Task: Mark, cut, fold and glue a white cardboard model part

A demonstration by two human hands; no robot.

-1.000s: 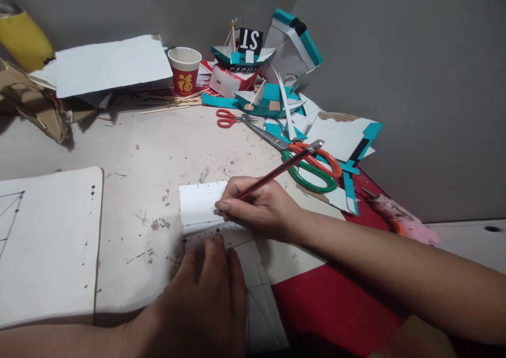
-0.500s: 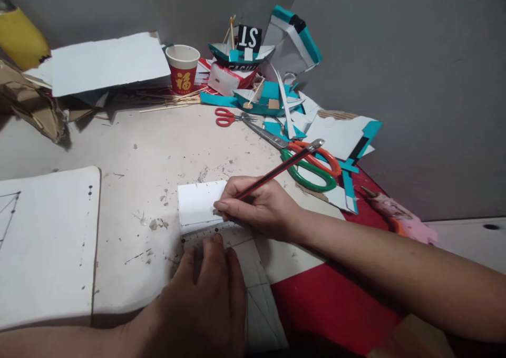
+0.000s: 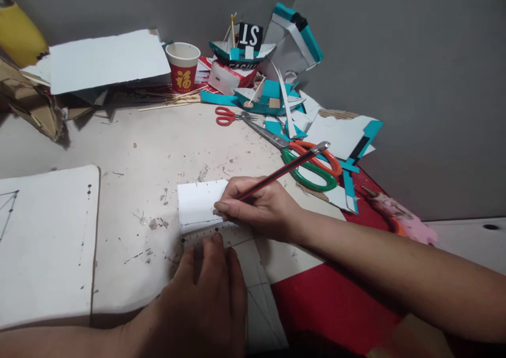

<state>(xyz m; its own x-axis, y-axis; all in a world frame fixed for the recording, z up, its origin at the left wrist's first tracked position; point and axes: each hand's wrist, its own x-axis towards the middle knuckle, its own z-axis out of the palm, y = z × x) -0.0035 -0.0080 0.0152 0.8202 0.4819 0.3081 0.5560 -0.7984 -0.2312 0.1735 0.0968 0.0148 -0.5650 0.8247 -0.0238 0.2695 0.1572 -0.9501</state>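
My right hand (image 3: 263,205) is closed round a red-and-black striped pencil (image 3: 282,172), its upper end slanting up to the right and its tip hidden behind the fingers. Under that hand lies a white piece of paper (image 3: 200,202) with a pencil line near its lower edge. My left hand (image 3: 209,289) rests with fingers stretched out and pressed on a pale card (image 3: 263,297) with drawn lines and dots. The card's marked upper edge lies over the lower part of the white paper. Part of the card is hidden beneath the left hand.
Large scissors (image 3: 308,163) and small red scissors (image 3: 224,116) lie beyond my right hand. Behind are card boats (image 3: 261,102), a paper cup (image 3: 183,67), thin sticks (image 3: 174,102) and card scraps. A pink glue gun (image 3: 395,213) is at right, a white board (image 3: 47,247) at left.
The pencil's upper end has tipped slightly to the right and down. Both hands and the papers stay in practically the same place.
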